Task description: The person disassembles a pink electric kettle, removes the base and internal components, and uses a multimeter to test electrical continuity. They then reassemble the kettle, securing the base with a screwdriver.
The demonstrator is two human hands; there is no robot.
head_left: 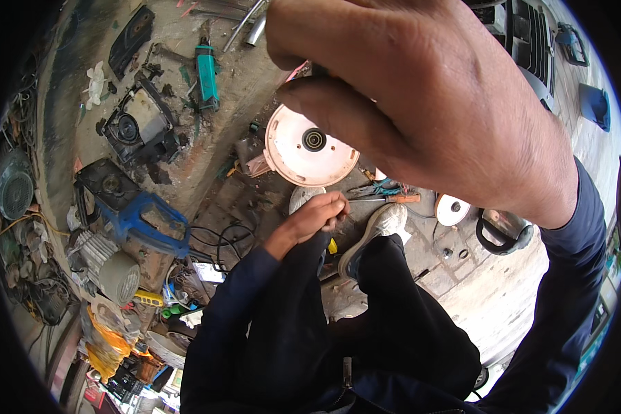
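My right hand [421, 103] is raised close to the camera. Its fingers are curled in, and whatever they may hold is hidden. Partly behind it is a round pale pink housing [293, 152] with a black ringed socket in its middle, like an electric kettle's underside. Just below this, by my knee, my left hand [319, 215] is closed, thumb against fingers. What it pinches, if anything, is too small to make out. An orange-handled screwdriver [403, 199] shows to its right, its shaft pointing toward that hand; whether they touch I cannot tell.
To the right are a white disc base [452, 208] and a metal vessel with a black handle [507, 231]. On the left are a blue frame [148, 224], a motor [107, 265], a dismantled black housing [134, 124] and a green tool [206, 76]. Black cable [224, 238] lies near my left forearm.
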